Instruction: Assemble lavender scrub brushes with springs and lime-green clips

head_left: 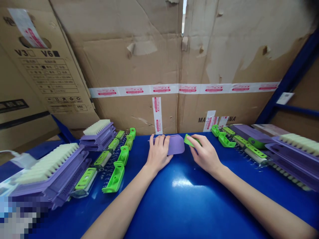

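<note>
My left hand [159, 151] is closed over a flat purple plastic shell [177, 144] with rounded corners, near the back of the blue table. Much of the shell is hidden under the fingers. Just to its right, my right hand [204, 151] pinches a small bright green plastic end piece [190, 140]. A short gap separates the green piece from the shell. Left of my hands, loose green end pieces [116, 177] stand in a row beside thin metal springs [107, 169]. Two more green pieces [225, 140] lie to the right of my right hand.
Purple brush parts with cream bristles [53, 161] are stacked at the left, beside green-topped clear parts [86, 179]. More purple parts [296, 162] lie at the right, near a purple-and-green assembly [249, 136]. A cardboard wall [139, 73] closes off the back of the blue table [171, 209].
</note>
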